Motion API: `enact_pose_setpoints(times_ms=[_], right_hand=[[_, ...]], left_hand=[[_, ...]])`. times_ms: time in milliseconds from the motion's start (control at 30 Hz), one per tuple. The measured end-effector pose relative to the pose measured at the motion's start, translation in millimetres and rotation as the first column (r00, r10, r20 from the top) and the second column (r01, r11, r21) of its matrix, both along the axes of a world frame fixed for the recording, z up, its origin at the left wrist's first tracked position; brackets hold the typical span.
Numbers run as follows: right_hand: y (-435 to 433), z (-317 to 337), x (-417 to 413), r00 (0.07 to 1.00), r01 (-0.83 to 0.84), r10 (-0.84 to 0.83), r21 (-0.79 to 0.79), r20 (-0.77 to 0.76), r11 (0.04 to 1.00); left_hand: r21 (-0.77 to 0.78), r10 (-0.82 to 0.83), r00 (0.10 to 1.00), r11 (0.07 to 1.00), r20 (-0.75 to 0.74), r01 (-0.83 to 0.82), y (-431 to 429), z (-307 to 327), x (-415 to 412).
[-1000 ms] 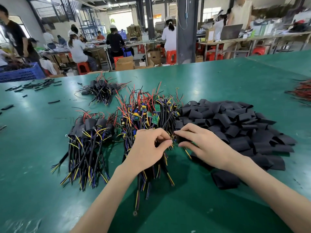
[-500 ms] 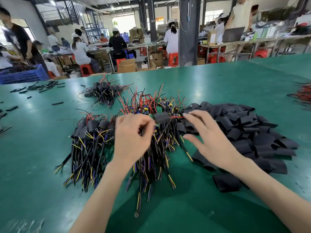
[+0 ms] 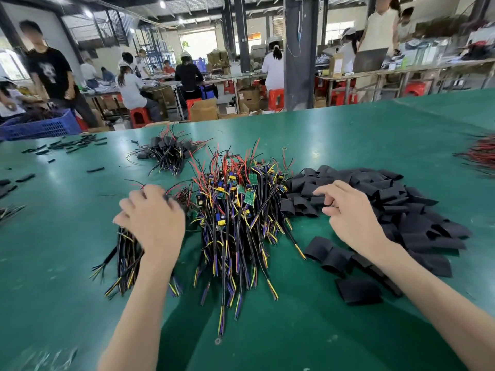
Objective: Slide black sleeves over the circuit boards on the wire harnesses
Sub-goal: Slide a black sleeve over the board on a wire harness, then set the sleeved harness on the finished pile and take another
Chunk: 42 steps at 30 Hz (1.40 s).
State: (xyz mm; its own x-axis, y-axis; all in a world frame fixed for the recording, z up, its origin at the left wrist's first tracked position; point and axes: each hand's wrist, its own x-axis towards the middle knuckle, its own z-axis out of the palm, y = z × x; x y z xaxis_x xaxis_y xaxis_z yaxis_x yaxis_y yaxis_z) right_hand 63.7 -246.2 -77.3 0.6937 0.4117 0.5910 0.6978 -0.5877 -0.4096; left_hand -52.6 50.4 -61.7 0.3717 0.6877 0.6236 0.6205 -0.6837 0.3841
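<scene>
Green worktable [image 3: 348,135] laid out for flow: left hand [image 3: 152,218], fingers curled down, grip hidden, over sleeved black wire harnesses [image 3: 126,250]; bare green circuit boards [image 3: 249,198] centre; right hand [image 3: 351,212], fingers loosely spread, touching flat black sleeves [image 3: 417,210], likely choosing one

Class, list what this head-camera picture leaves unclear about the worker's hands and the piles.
- Head view: what the left hand grips, if anything; its back hides the blurred fingertips.
- Head view: the left harness pile, partly covered by that hand.
- Head view: the red wire bundle, cut by the right edge.
</scene>
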Motion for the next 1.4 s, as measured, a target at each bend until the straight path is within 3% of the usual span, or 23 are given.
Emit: enact_pose_setpoints(times_ms=[100, 200, 267, 333, 400, 567, 667, 767, 900, 967, 1033, 1100, 1233, 1333, 1400], right_hand=[[-4.9, -4.5, 9.2, 0.998, 0.04, -0.041, -0.037, -0.047, 0.999], [-5.4, -10.7, 12.9, 0.997, 0.055, -0.061, -0.12, -0.051, 0.991], [-2.0, -15.6, 13.1, 0.997, 0.062, -0.069, -0.207, -0.025, 0.976], [3.4, -21.7, 14.5, 0.997, 0.074, -0.069, -0.377, 0.028, 0.923], [8.7, -27.2, 16.7, 0.999, 0.03, -0.007, -0.485, 0.049, 0.874], [24.0, -38.4, 18.8, 0.988, -0.101, 0.149, -0.567, 0.039, 0.817], [25.8, -38.9, 20.5, 0.986, -0.111, 0.161, -0.55, 0.043, 0.828], [24.8, -36.9, 20.0, 0.983, -0.103, 0.168, -0.54, 0.072, 0.835], [25.8, -36.6, 16.9, 0.991, -0.102, 0.134, -0.502, 0.029, 0.859], [25.7, -36.2, 15.9, 0.995, -0.085, 0.101, -0.49, 0.006, 0.867], [25.0, -35.7, 15.5, 0.995, -0.096, 0.088, -0.463, -0.038, 0.881], [23.9, -34.1, 15.2, 0.992, -0.12, 0.089, -0.424, -0.092, 0.898], [22.6, -29.8, 13.4, 0.984, -0.129, 0.065, -0.414, -0.167, 0.901], [22.3, -27.9, 12.4, 0.979, -0.132, 0.047, -0.447, -0.197, 0.885], [22.0, -27.1, 11.5, 0.98, -0.132, 0.048, -0.457, -0.191, 0.88]], left_hand=[[0.127, -0.327, 0.945, 0.937, -0.011, 0.326, -30.3, 5.9, 24.6], [0.115, -0.477, 0.852, 0.854, -0.214, 0.507, -60.5, 0.2, 52.3], [0.131, -0.415, 0.824, 0.859, -0.385, 0.494, -71.9, -5.9, 65.7], [0.127, -0.349, 0.82, 0.885, -0.453, 0.447, -77.5, -7.5, 71.3], [0.101, -0.331, 0.836, 0.906, -0.437, 0.412, -81.7, -6.2, 72.3], [0.011, -0.35, 0.851, 0.923, -0.391, 0.384, -96.6, -0.7, 70.3], [-0.057, -0.414, 0.866, 0.908, -0.281, 0.416, -99.5, 5.2, 66.8], [-0.185, -0.506, 0.861, 0.852, -0.05, 0.49, -94.2, 19.2, 61.6], [-0.292, -0.567, 0.754, 0.698, 0.332, 0.654, -90.6, 48.5, 50.5], [-0.312, -0.547, 0.702, 0.64, 0.457, 0.702, -86.7, 64.2, 44.7], [-0.362, -0.537, 0.62, 0.513, 0.572, 0.778, -83.5, 79.3, 39.4], [-0.366, -0.536, 0.577, 0.454, 0.616, 0.812, -82.2, 92.2, 33.3], [-0.324, -0.594, 0.53, 0.425, 0.606, 0.845, -74.9, 109.2, 19.1], [-0.311, -0.686, 0.43, 0.299, 0.587, 0.902, -74.5, 120.5, 5.2], [-0.276, -0.675, 0.334, 0.197, 0.658, 0.941, -78.5, 128.5, -2.1]])
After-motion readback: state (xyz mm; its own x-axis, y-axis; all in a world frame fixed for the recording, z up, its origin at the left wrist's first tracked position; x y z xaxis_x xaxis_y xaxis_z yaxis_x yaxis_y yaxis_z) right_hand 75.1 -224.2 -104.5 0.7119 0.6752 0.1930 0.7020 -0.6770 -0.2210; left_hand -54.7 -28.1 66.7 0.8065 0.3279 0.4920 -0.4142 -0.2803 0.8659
